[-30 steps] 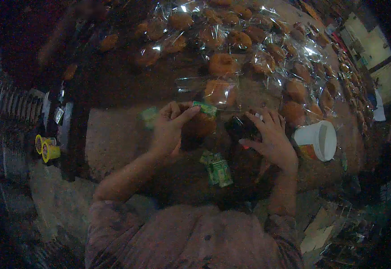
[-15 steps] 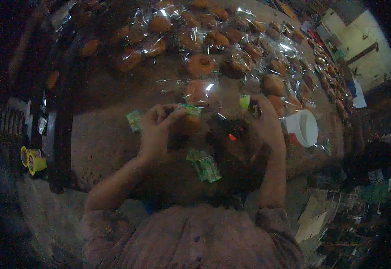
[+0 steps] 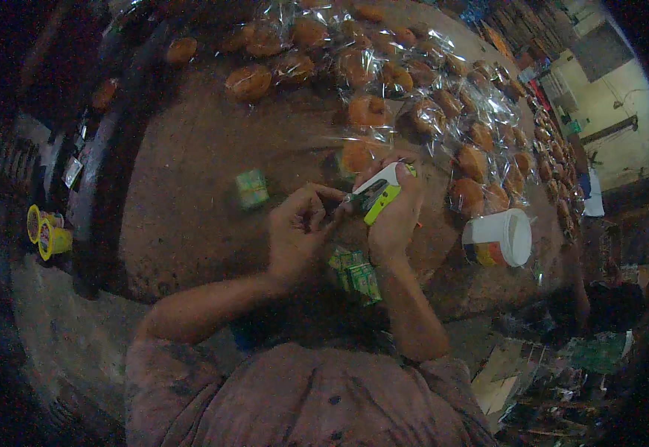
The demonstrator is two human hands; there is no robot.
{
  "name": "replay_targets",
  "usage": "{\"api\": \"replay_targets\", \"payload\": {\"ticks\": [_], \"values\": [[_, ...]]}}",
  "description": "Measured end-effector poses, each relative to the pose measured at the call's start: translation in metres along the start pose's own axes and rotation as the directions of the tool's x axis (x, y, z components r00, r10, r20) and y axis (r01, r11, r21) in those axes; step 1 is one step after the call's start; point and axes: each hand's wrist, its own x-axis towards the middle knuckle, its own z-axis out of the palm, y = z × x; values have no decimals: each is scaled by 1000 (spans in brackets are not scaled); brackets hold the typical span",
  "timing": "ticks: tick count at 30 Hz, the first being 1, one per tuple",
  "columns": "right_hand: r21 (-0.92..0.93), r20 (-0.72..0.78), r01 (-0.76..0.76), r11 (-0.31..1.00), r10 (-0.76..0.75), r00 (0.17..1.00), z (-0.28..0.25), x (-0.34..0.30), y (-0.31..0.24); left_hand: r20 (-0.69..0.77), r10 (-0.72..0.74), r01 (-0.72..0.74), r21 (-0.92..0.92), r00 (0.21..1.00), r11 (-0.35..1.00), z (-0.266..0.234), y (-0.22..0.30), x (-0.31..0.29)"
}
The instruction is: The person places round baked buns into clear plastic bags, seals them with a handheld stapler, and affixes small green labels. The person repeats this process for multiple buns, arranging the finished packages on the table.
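My right hand [image 3: 395,212] grips a white and lime-green stapler [image 3: 384,196], its nose pointing left. Close to that nose, the thumb and forefinger of my left hand [image 3: 298,223] are pinched together; what they hold, if anything, is too dark to make out. Just beyond the stapler lies a doughnut-like round bread [image 3: 358,155] in clear plastic, partly hidden by my right hand, with a small green patch at its left side. A green-and-white packet [image 3: 251,188] rests left of my hands. Several similar green packets [image 3: 355,274] lie between my forearms.
Many round breads in clear bags [image 3: 358,67] cover the far and right parts of the brown table [image 3: 190,231]. A white bucket [image 3: 516,237] lies on its side at the right. Two yellow cups [image 3: 55,240] stand at the far left, beyond the table's dark edge.
My hands have come together at the middle. The right hand now shows the stapler turned leftward. My left hand has moved right and nearer, away from the green packet at its fingertips.
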Motion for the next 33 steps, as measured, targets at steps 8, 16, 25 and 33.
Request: {"api": "replay_targets", "payload": {"ticks": [8,16,25,33], "values": [[-396,262,600,696,-540,800,5,4,12,14,113,-114,187,993,976,1,-11,-12],[-201,94,401,894,-390,916,-10,8,3,33,-245,242,59,969,968,2,-4,-7],[-935,352,353,-28,-190,916,-135,71,-6,-20,-230,216,-273,973,938,4,-22,7],[-878,398,462,121,-350,848,-125,55,-14,43,-240,242,-25,970,970,-3,-29,5]]}}
